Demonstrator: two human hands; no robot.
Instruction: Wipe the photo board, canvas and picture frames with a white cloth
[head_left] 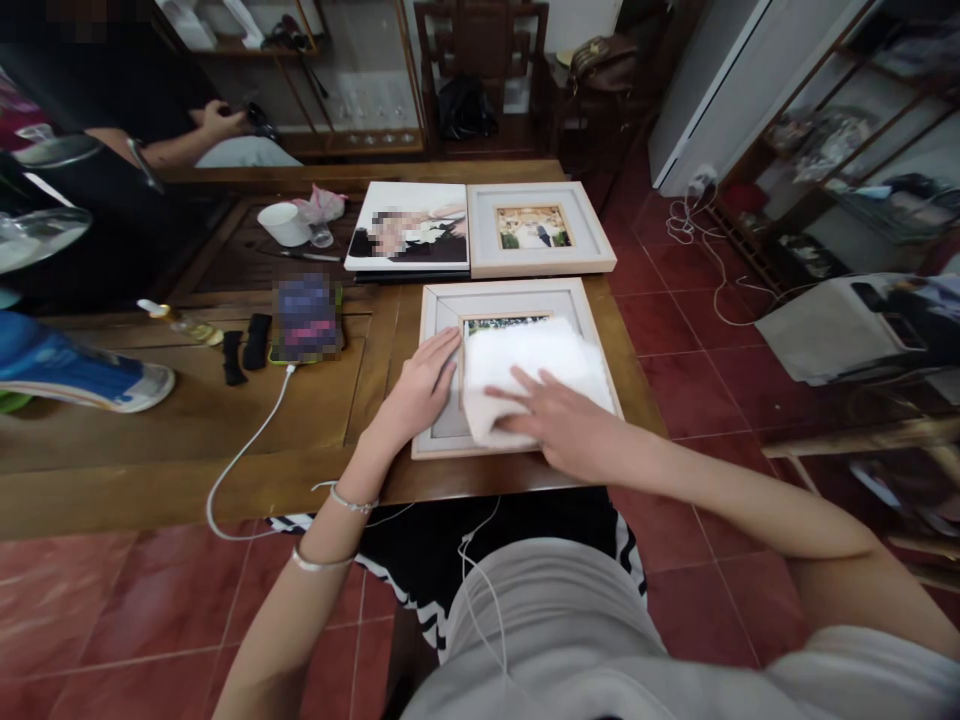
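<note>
A light wooden picture frame (pixel 604 375) lies flat near the table's front edge, its inner photo mostly covered. Over the middle of it is a folded white cloth (pixel 536 355). My right hand (pixel 566 420) presses on this cloth, some fingers spread on top and the others at a fold along its near edge. On the left side of the frame rests my left hand (pixel 424 385), fingers stretched out and flat, with nothing in its grasp. Just behind lie a second framed photo (pixel 534 228) and a white-edged photo print (pixel 409 225), side by side.
Left of the frame, a charging phone (pixel 306 318) trails a white cable (pixel 214 495). Beyond are a dropper bottle (pixel 184 322), black pieces (pixel 246 348), a white cup (pixel 285 224) and a blue package (pixel 67 360). Across the table sits another person (pixel 165 150).
</note>
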